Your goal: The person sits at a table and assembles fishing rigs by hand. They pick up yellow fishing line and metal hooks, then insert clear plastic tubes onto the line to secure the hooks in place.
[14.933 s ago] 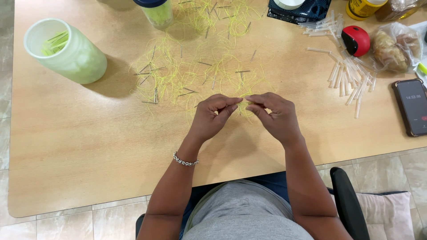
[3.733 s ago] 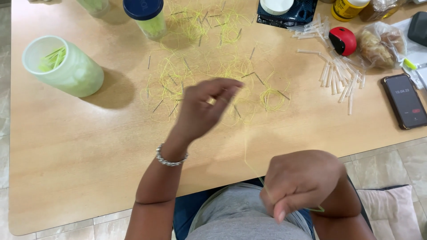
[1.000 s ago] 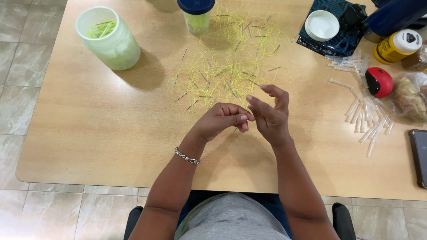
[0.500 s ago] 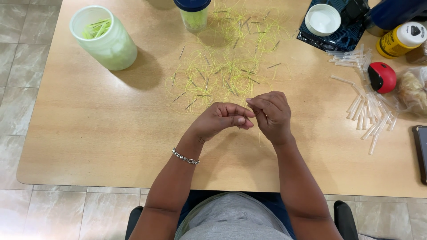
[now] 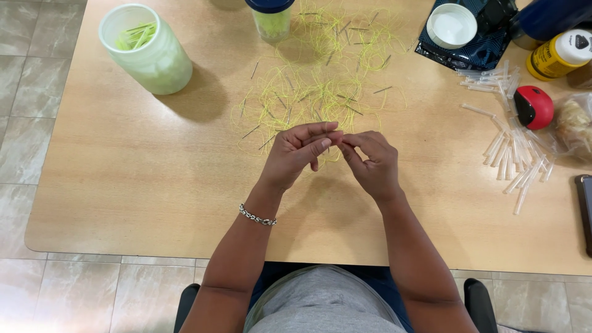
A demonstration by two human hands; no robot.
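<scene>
- Both hands meet over the wooden table (image 5: pixel 123 185): the left hand (image 5: pixel 296 154) and right hand (image 5: pixel 370 163) pinch fingertip to fingertip on a fine yellow-green thread (image 5: pixel 336 132), barely visible between them.
- Risk, as I judge it: a strand this thin could slip the pinch or snag the tangled thread pile (image 5: pixel 320 80) just beyond.
- It looks hair-thin, limp and bright.

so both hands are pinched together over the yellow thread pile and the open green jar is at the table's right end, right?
Not quite. The left hand and right hand do meet fingertip to fingertip by the yellow thread pile, but the head view shows the open green jar at the table's left end, not the right.
</scene>
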